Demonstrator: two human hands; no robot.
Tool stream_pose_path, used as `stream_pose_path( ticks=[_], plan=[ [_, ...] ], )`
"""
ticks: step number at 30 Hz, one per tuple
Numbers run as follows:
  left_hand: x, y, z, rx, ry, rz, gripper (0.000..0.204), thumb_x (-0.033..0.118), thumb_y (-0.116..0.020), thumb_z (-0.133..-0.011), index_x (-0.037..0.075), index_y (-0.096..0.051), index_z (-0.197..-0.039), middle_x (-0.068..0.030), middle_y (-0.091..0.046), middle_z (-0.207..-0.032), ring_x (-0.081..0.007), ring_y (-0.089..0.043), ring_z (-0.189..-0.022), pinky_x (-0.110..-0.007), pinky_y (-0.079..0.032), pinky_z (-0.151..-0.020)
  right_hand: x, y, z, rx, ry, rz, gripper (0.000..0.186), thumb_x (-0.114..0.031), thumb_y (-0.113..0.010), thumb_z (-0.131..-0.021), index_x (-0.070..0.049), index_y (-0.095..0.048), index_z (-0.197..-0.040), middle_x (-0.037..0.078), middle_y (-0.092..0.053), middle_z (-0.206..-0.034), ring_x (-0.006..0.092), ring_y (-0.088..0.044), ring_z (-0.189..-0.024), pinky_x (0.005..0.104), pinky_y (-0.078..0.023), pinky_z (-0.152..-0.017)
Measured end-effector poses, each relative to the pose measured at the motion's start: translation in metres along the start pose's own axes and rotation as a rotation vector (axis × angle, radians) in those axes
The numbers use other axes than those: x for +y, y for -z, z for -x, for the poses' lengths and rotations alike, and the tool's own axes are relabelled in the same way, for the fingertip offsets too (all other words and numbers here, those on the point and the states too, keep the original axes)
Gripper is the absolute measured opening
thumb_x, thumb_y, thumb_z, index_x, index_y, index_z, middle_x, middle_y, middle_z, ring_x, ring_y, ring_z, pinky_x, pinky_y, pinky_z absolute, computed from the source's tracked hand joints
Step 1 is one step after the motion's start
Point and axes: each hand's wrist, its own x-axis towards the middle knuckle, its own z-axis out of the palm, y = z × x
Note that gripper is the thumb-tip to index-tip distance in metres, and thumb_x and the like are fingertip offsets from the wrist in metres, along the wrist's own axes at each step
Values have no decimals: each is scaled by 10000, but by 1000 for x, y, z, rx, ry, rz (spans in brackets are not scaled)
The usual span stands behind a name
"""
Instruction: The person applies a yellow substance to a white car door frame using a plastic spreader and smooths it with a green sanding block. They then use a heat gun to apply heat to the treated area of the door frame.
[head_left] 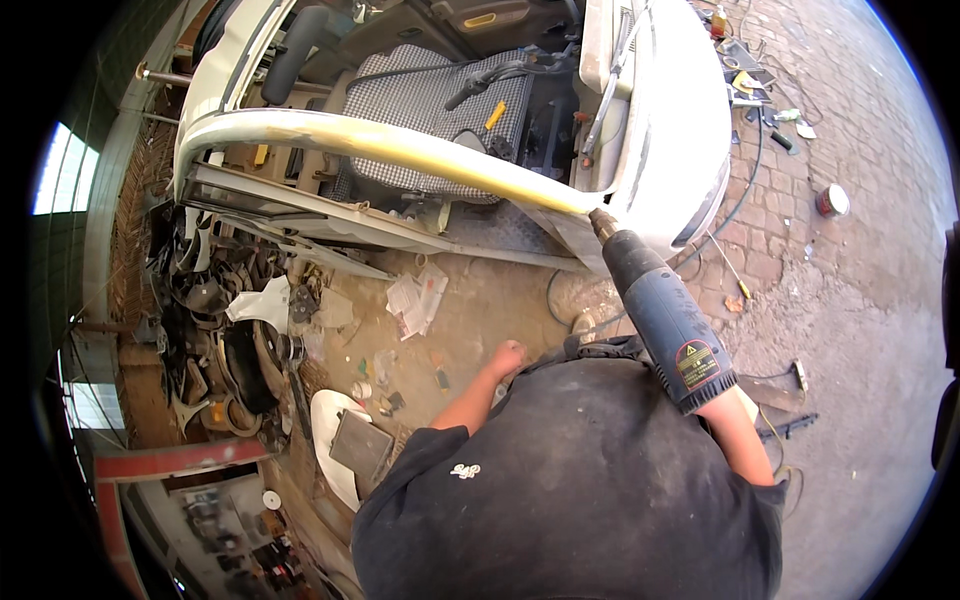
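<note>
A dark blue heat gun [660, 305] is in my right hand [730, 404], whose fingers are mostly hidden behind the gun's body. The metal nozzle [602, 222] points up at the lower end of a curved car body pillar [410, 150], almost touching it. That pillar is white with a long yellowish strip along its face. My left hand [508, 357] hangs low beside my body with its fingers curled, and I see nothing in it. Beyond the pillar, the open car [620, 120] shows a checked seat cover [400, 90] with a yellow-handled tool [495, 115] lying on it.
Car parts [235, 350] lie heaped on the left, near a white panel [335, 440]. Papers [417, 300] litter the floor. On the brick paving at right stand a can [832, 201] and scattered tools [750, 85]; a hose [745, 195] runs past the car's front.
</note>
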Motion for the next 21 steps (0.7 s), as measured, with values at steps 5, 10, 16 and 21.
stream_pose_path(
  ticks=[5,10,16,21],
  plan=[
    [-5,-8,-6,8,18,122,354,312,-580,-939,4,-698,-1067,-102,-701,-805,-190,-656,-708,-357,-511,-659,-48,-5,-13,-62,80,143,409,-142,-807,-727,-26,-654,-1088,122,-678,-1012,228,-672,-887,327,-527,-795],
    [0,-16,-2,-78,-17,-48,386,334,-578,-943,-5,-697,-1085,-146,-724,-903,-245,-680,-830,-397,-525,-755,-30,-12,-8,-11,17,176,419,-206,-798,-732,-20,-654,-1079,146,-688,-1057,262,-681,-930,362,-534,-817],
    [-35,-15,-5,-135,-48,-34,379,301,-603,-910,-35,-698,-1057,-189,-727,-991,-281,-685,-948,-407,-516,-839,8,-20,11,100,173,374,413,-103,-777,-763,-22,-642,-1146,113,-691,-1069,221,-672,-939,349,-533,-853],
    [-35,-10,-7,-146,1,1,374,292,-612,-893,-33,-702,-1056,-183,-730,-997,-288,-687,-946,-409,-517,-837,2,-10,22,-61,16,494,450,-120,-737,-833,-57,-623,-1263,142,-630,-1259,260,-601,-1165,380,-462,-1014]
  ],
)
